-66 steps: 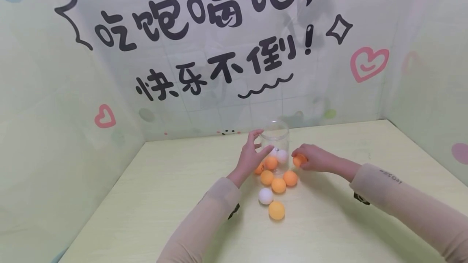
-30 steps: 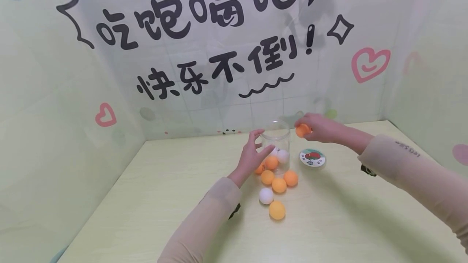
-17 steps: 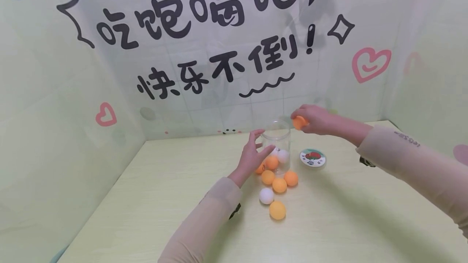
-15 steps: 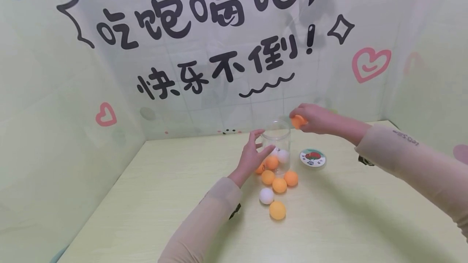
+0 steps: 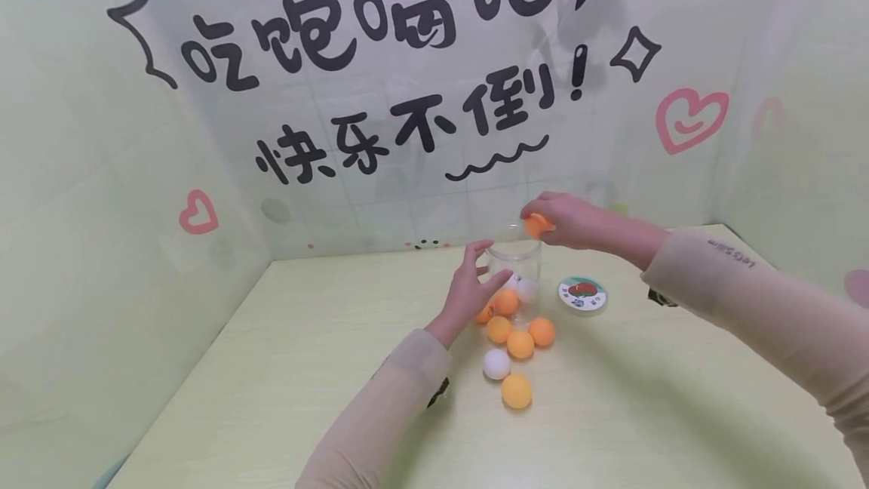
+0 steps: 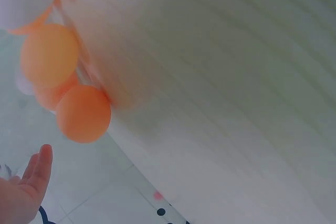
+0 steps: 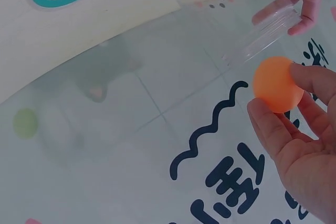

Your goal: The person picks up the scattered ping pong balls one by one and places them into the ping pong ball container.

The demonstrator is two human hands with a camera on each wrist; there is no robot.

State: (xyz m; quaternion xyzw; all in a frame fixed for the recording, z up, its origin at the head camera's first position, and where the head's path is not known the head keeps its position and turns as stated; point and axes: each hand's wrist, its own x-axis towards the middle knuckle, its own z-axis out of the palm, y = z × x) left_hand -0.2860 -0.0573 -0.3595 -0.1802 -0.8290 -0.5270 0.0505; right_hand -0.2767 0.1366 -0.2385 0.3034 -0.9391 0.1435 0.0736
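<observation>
A clear jar (image 5: 532, 266) stands upright on the table near the back wall. My left hand (image 5: 467, 291) holds its left side, thumb in front and fingers reaching behind. My right hand (image 5: 573, 221) pinches an orange ping-pong ball (image 7: 277, 84) between thumb and fingertips, right at the jar's rim. White balls (image 5: 526, 290) show low through the jar wall. In front of the jar lie several orange balls, including a nearer one (image 5: 517, 391), and a white ball (image 5: 496, 364).
To the right of the jar lies a round disc with a tomato picture (image 5: 582, 294). A printed curtain (image 5: 380, 210) with dark lettering hangs behind the pale wooden table (image 5: 271, 368), and side panels flank it.
My right hand lifted the orange ball from the table beside the jar and moved left to the jar's rim, uncovering the tomato disc. My left hand stayed at the jar.
</observation>
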